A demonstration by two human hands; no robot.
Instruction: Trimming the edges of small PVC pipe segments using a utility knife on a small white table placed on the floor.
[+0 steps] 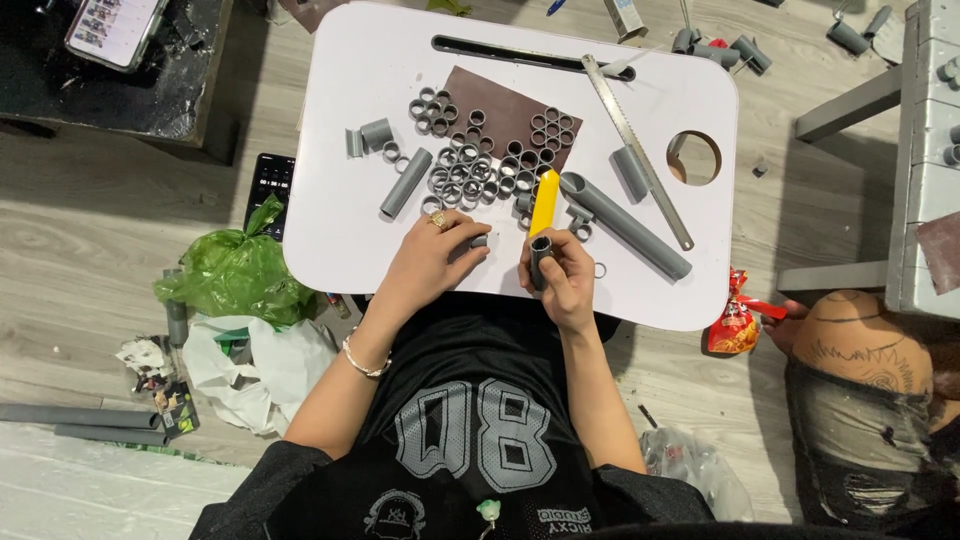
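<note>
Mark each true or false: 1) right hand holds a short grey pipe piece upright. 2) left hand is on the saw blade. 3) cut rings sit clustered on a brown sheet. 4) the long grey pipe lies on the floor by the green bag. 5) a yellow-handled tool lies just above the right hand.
1) True. The right hand has its grip around a short grey pipe piece, held roughly upright.
2) False. The left hand pinches a small grey ring; the saw blade lies apart, to the right.
3) True. The cut rings sit clustered on the brown sheet.
4) False. The long grey pipe lies on the white table.
5) True. The yellow-handled tool.
</note>
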